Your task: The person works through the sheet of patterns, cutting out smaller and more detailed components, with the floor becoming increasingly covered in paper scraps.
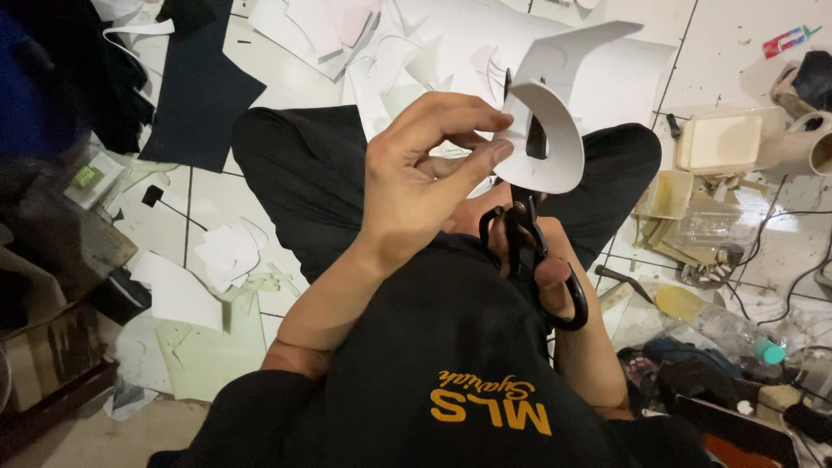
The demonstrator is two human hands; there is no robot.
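Down on the white tiled floor (745, 69), the person sits cross-legged in black trousers (303, 182), with white paper offcuts (321, 26) strewn from ten to twelve o'clock. A dark blue sheet of material (201, 95) lies flat at ten o'clock, just beside the left knee. More white scraps (227, 250) and a pale green sheet (217, 347) sit at eight o'clock.

Centre of the view now: the left hand (416, 186) is raised, fingers (472, 111) curled narrow, thumb and fingertips pinching the left edge of a curved white card piece with a cut-out hole (555, 143). The card stands up in the air over the lap, its long tail sweeping to one o'clock, well clear of the floor.

Just below it, at five o'clock from the card, the right hand (555, 273) is gripping the black-handled scissors (529, 251), fingers through the loops. The dark blades point up and reach into the card's hole; whether they are parted or closed cannot be told, as the card covers them.

Over at two o'clock, a cream plastic tub (719, 143) rests on the floor beside a beige mug-like vessel (815, 143). At four o'clock a clear plastic bottle with a teal cap (737, 334) lies on its side amid clutter and black cables (806, 277).
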